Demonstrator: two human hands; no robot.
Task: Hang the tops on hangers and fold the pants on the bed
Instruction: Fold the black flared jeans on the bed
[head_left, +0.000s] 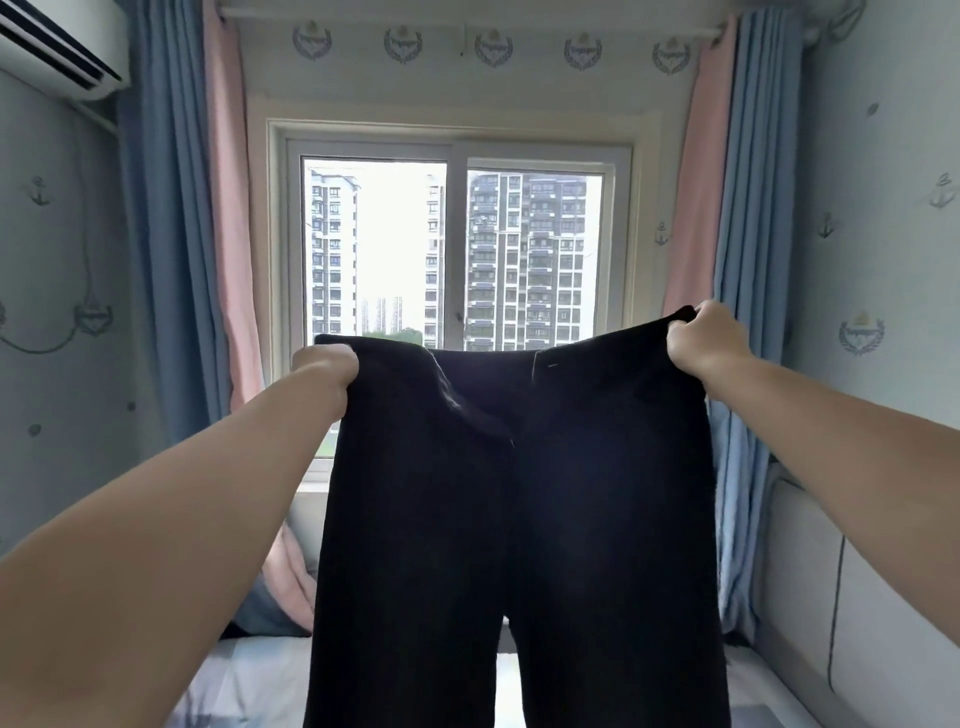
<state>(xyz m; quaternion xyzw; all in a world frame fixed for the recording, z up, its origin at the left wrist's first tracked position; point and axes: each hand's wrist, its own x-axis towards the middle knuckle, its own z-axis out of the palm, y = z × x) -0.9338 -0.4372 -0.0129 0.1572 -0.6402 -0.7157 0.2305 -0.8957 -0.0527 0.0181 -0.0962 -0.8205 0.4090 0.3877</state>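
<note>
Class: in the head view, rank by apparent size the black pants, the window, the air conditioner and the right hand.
1. Black fabric pants
2. White-framed window, partly behind the pants
3. White wall air conditioner, cropped by the frame, and right hand: too alike to rank

We face a bright window (457, 249) with tower blocks (530, 260) outside — blue and pink curtains (171, 208) at both sides, an air conditioner (57, 47) upper left, anchor-patterned wallpaper (857, 208).

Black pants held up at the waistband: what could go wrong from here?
The left hand and right hand grip only the waistband corners of the black pants; one slip could let them drop unevenly.
The legs hang apart over the bed, so they may land twisted and fold crooked.
</note>
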